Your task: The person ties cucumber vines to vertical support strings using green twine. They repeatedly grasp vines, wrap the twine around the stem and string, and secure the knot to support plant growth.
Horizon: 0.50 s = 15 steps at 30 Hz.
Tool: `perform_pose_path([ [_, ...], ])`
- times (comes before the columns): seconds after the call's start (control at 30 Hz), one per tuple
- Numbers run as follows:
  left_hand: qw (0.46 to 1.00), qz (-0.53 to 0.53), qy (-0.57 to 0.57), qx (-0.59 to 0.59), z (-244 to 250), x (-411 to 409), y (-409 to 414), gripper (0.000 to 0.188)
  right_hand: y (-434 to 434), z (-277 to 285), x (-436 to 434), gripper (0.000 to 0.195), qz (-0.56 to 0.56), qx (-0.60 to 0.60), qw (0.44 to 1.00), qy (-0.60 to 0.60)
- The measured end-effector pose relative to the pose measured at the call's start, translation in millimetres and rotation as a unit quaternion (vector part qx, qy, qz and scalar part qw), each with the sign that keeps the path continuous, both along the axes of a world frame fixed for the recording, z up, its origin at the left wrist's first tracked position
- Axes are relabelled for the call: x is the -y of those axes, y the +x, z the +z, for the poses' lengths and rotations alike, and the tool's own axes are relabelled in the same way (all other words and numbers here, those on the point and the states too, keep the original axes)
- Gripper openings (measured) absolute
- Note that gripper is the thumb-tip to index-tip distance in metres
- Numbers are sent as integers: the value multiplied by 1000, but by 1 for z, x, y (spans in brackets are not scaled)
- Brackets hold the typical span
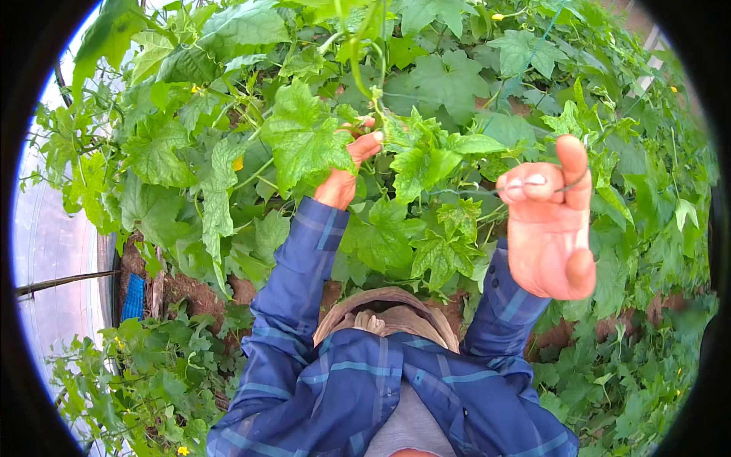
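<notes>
My left hand (pixel 361 149) reaches into the plants from behind a broad green leaf (pixel 300 134). Its thumb and fingers close around a climbing vine stem (pixel 377 103); the leaf hides part of the hand. To the right, my right hand (pixel 545 228) is raised, palm up, above the foliage. Its middle fingers curl over a thin green twine (pixel 457 191), which crosses the fingers and runs left towards the vine. One finger points up and the thumb stands apart. Young lobed leaves (pixel 425 165) lie between the hands.
Dense cucumber-like vines with yellow flowers (pixel 237 163) spread ahead and to both sides. Another blue-green string (pixel 539 43) rises at the upper right. Plastic sheeting (pixel 54 228) forms the left side. A blue mesh piece (pixel 133 297) lies near bare soil, with a cloth bag (pixel 388 303) at my waist.
</notes>
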<state>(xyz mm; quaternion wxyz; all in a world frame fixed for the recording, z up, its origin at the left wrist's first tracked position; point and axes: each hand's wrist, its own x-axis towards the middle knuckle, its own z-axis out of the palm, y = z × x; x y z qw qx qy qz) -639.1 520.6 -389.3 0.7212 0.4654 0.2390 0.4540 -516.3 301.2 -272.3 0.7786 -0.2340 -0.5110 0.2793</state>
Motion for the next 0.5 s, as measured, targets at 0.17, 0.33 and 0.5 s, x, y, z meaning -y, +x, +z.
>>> perform_pose_path([
  [0.17,998,-62,-11,20,1,-1,-2,19,-46,-10,-12,47,202,-47,974,-94],
  [0.33,988,-149,-18,46,-15,-16,-18,35,-88,-84,-94,11,-178,71,955,-226],
  [0.5,992,-123,15,-2,3,-23,-36,13,-36,-107,-99,14,-305,-175,890,-289],
])
